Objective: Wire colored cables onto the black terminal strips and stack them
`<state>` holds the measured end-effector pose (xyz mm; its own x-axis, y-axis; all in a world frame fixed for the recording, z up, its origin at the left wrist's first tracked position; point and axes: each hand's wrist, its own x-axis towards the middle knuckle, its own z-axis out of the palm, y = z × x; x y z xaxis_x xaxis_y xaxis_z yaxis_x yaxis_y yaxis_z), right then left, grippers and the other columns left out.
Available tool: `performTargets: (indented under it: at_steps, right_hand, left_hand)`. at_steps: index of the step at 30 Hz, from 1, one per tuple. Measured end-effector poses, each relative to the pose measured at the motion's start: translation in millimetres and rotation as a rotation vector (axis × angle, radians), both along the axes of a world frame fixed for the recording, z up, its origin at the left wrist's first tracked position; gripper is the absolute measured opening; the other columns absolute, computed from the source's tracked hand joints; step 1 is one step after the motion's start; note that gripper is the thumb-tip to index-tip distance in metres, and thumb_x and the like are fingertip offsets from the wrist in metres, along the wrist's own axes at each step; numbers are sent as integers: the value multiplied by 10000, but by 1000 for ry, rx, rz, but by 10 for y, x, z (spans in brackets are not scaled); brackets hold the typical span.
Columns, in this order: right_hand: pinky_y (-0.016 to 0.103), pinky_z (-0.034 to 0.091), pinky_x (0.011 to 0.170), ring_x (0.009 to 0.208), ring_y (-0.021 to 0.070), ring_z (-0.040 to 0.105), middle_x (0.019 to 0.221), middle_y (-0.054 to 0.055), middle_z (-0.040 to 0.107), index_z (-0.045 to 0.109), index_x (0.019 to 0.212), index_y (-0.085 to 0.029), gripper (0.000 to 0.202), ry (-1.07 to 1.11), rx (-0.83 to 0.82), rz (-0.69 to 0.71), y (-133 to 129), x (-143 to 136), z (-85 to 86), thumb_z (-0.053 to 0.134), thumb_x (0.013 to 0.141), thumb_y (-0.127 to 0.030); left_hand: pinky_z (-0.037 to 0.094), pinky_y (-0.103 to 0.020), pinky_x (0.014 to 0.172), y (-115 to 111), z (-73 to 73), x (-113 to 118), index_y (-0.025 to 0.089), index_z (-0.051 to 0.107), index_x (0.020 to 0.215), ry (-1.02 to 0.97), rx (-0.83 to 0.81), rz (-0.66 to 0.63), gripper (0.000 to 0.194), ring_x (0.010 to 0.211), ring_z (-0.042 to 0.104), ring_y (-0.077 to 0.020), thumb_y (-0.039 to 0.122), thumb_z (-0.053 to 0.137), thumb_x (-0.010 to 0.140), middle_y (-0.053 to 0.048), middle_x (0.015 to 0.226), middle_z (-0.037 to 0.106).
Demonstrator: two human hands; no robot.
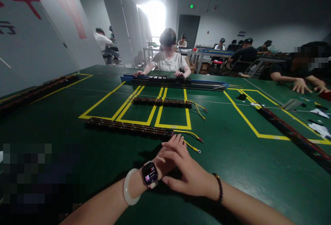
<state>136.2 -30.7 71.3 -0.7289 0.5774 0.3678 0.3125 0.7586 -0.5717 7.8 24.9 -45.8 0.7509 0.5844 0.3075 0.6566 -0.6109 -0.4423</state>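
My left hand [163,164] lies low over the green table with its fingers stretched forward, partly covered by my other hand. A smartwatch [150,174] with a lit screen and a white bangle [128,187] are on that wrist. Across the back of it, just past the watch, reaches my right hand [190,170], fingers apart and holding nothing. Left fingertips are close to the right end of a long black strip with copper-coloured wires [126,128]. Two yellow leads [188,132] with metal lugs extend from that end. Whether the fingertips touch the strip I cannot tell.
A similar wired strip [161,102] lies farther back across yellow tape. Behind it, a person rests both hands at a long blue-and-black rail [178,83]. Another wired bundle [292,131] runs along the right, near a co-worker's hands. Another long bundle [38,92] lies at left.
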Motion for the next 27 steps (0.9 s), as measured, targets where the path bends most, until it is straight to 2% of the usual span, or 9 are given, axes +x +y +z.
performTargets:
  at_steps: [6,13,17,22,27]
  right_hand:
    - [412,273,1075,1256,219,359,1344,115,402,416,1278,-196,535,1,-14,42,15,-22,-26,607,801,-344]
    - [365,287,1070,1230,186,383,1288,93,451,518,1175,-195,379,-19,3,129,12,-23,10,587,825,-324]
    - [380,287,1069,1246,191,367,1305,96,435,540,1168,-202,345,-59,59,165,17,-31,7,548,856,-348]
    - [420,263,1078,1247,203,365,1284,92,470,544,1162,-206,334,-128,123,182,25,-44,16,537,866,-359]
    - [410,284,1064,1230,196,391,1303,104,457,504,1219,-200,385,-58,122,147,51,9,53,538,862,-339]
  left_hand:
    - [272,-453,1104,-54,95,-29,127,430,1307,-91,-68,-41,434,1359,303,-249,186,339,888,-143,1395,430]
    - [294,-424,1095,-67,211,-38,137,493,1242,-37,-48,-29,431,1314,387,-223,121,255,883,-111,1365,474]
    - [270,-445,1109,-78,275,-43,138,481,1252,15,-48,-9,439,1312,391,-220,119,256,876,-109,1366,478]
    - [280,-399,1118,-128,380,-46,127,486,1247,35,-46,-7,414,1291,421,-213,132,293,881,-106,1354,491]
    - [280,-411,1124,-170,349,-25,124,481,1279,-71,-100,18,445,1350,323,-236,107,304,871,-111,1402,433]
